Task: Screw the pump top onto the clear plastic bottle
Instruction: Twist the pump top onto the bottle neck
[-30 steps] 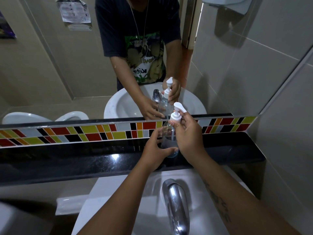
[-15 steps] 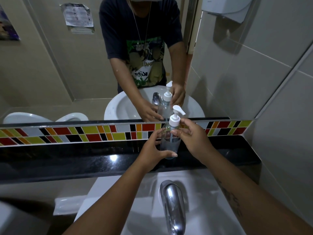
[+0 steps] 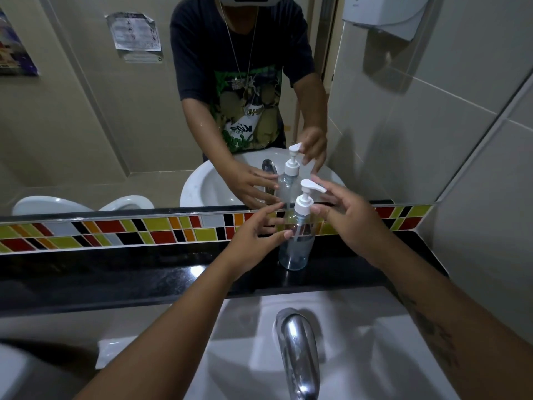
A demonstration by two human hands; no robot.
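The clear plastic bottle (image 3: pixel 296 249) stands upright on the black ledge (image 3: pixel 144 272) under the mirror. Its white pump top (image 3: pixel 305 202) sits on the neck, nozzle pointing right. My left hand (image 3: pixel 253 235) is just left of the bottle with fingers spread, the thumb tip near or touching its side. My right hand (image 3: pixel 349 217) hovers to the right of the pump, fingers apart and not gripping it.
A chrome faucet (image 3: pixel 297 350) rises from the white sink (image 3: pixel 375 342) below the ledge. A band of coloured tiles (image 3: pixel 115 232) runs under the mirror (image 3: pixel 86 125), which reflects the person and bottle. A white dispenser (image 3: pixel 383 15) hangs on the right wall.
Both hands have let go: the left opened off the bottle body and the right drew away from the pump top. The bottle now stands on the ledge on its own.
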